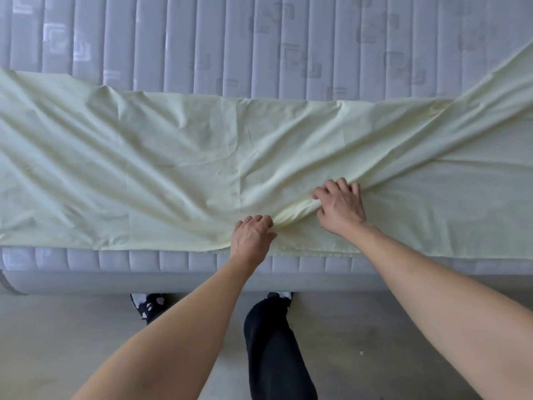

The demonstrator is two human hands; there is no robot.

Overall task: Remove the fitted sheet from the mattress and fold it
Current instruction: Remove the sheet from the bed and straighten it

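Note:
A pale yellow fitted sheet [161,168] lies as a long folded band across the near half of the grey quilted mattress [202,47]. It is off the mattress corners and wrinkled, with creases running toward the middle. At the far right the cloth rises toward the top corner of the view. My left hand [251,236] pinches a bunched fold near the sheet's front edge. My right hand [340,207] grips the same raised fold a little farther in and to the right. The two hands are close together.
The mattress's front side [144,280] runs across the view just below the sheet's edge. Beige floor [57,342] lies in front of it, where my legs in dark trousers and patterned socks [148,306] stand against the bed.

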